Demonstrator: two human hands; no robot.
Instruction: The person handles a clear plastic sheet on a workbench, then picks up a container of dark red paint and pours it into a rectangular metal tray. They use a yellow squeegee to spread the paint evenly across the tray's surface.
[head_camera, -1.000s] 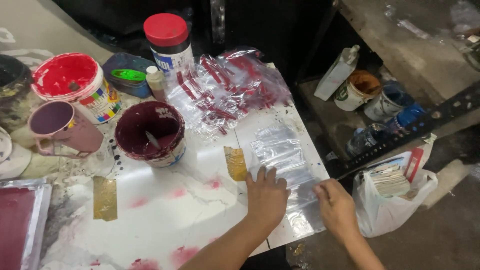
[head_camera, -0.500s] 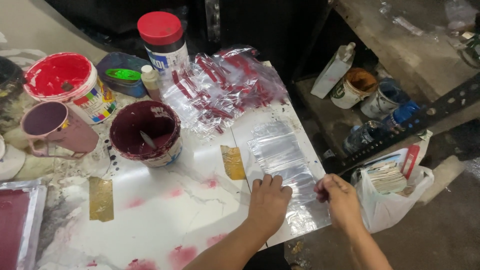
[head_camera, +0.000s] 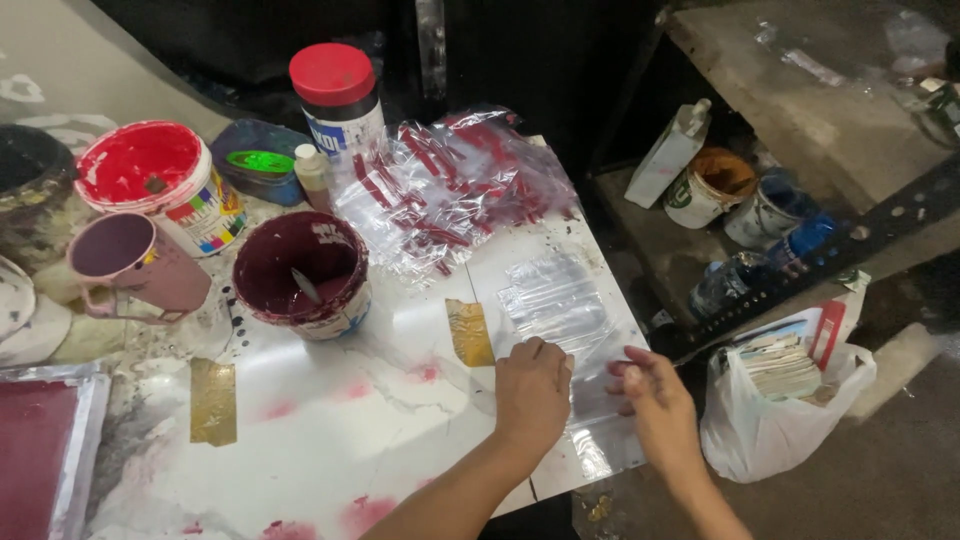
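A stack of clear plastic bags (head_camera: 555, 300) lies on the right end of a white, paint-stained table (head_camera: 330, 430). My left hand (head_camera: 533, 387) rests flat on the near part of the stack, fingers together. My right hand (head_camera: 652, 400) is at the table's right edge, its fingertips pinching the edge of a clear bag. A heap of clear bags with red strips (head_camera: 450, 190) lies farther back, apart from both hands.
A maroon paint tub (head_camera: 300, 275), a red paint bucket (head_camera: 160, 180), a mauve mug (head_camera: 130, 260), a red-lidded jar (head_camera: 335, 95) and a small bottle (head_camera: 313, 175) crowd the back left. Right of the table sit a white carrier bag (head_camera: 780, 420) and shelf containers (head_camera: 710, 185).
My left hand has slid slightly right along the clear bags. My right hand has come up from below the table edge to the bags' right side.
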